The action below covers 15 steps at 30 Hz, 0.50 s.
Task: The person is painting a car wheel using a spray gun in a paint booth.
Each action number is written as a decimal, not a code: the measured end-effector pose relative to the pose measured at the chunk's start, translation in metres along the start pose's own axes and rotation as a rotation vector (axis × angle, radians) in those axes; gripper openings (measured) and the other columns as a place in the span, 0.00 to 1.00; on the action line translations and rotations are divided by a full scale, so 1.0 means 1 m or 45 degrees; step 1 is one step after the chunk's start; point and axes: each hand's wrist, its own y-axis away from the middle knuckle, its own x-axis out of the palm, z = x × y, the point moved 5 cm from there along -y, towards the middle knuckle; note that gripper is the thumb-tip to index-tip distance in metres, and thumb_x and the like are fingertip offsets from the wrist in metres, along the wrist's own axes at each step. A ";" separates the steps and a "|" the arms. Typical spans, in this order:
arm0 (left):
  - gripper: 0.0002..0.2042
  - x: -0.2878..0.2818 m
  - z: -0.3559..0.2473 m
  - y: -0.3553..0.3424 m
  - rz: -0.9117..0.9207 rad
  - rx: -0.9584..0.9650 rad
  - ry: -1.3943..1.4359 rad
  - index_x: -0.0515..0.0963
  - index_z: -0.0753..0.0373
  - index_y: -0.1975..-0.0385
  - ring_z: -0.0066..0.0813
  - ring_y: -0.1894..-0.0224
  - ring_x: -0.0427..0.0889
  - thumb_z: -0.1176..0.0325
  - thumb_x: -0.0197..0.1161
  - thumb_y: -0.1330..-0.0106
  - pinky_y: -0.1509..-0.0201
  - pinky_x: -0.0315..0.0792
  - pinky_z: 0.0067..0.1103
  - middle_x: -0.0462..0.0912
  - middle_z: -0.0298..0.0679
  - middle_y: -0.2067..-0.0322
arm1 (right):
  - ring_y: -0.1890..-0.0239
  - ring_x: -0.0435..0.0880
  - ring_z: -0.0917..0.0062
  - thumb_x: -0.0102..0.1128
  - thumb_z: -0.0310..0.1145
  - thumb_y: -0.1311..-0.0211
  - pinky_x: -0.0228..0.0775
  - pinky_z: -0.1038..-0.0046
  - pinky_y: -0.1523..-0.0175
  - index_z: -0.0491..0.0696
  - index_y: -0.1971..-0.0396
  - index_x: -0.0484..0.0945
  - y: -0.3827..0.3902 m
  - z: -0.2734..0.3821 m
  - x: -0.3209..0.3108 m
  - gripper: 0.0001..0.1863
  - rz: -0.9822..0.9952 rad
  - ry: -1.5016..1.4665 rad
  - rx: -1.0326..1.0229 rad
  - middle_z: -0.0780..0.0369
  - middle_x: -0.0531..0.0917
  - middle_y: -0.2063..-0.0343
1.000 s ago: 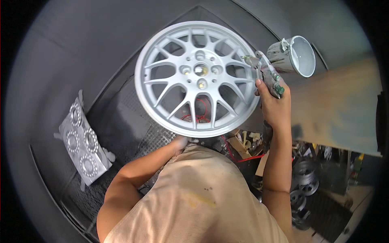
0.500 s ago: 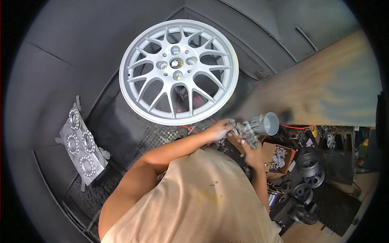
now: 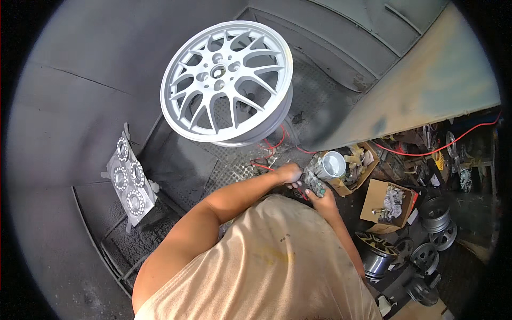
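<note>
A paint-smeared spray gun (image 3: 313,184) with a pale grey cup (image 3: 334,164) on it is held in front of my body. My right hand (image 3: 323,204) is closed round its lower part. My left hand (image 3: 289,174) has its fingers curled against the gun's left side; the fingertips are partly hidden. Beyond my hands stands a silver-white multi-spoke wheel rim (image 3: 248,80), raised above the floor and tilted, its spoked face showing. Neither hand touches it.
Left, a panel (image 3: 130,178) carries several studded round caps. A red hose (image 3: 274,144) lies beneath the rim. To the right are cardboard boxes (image 3: 376,205), a gold-spoked wheel (image 3: 376,256), several darker wheels (image 3: 434,216) and a paint-stained board (image 3: 416,90). Dark walls (image 3: 96,106) enclose the left.
The view has swung right, showing more boxes and wheels. The rim appears farther up and left, with its side visible. The spray gun and both hands have turned, bringing the cup closer to my left hand.
</note>
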 end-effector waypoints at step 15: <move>0.17 0.023 0.001 -0.013 -0.052 0.085 0.194 0.81 0.64 0.55 0.26 0.74 0.83 0.61 0.45 0.22 0.72 0.79 0.25 0.85 0.39 0.69 | 0.49 0.84 0.55 0.70 0.41 0.43 0.72 0.63 0.42 0.41 0.47 0.79 -0.009 -0.030 -0.028 0.27 0.008 0.120 -0.057 0.46 0.85 0.54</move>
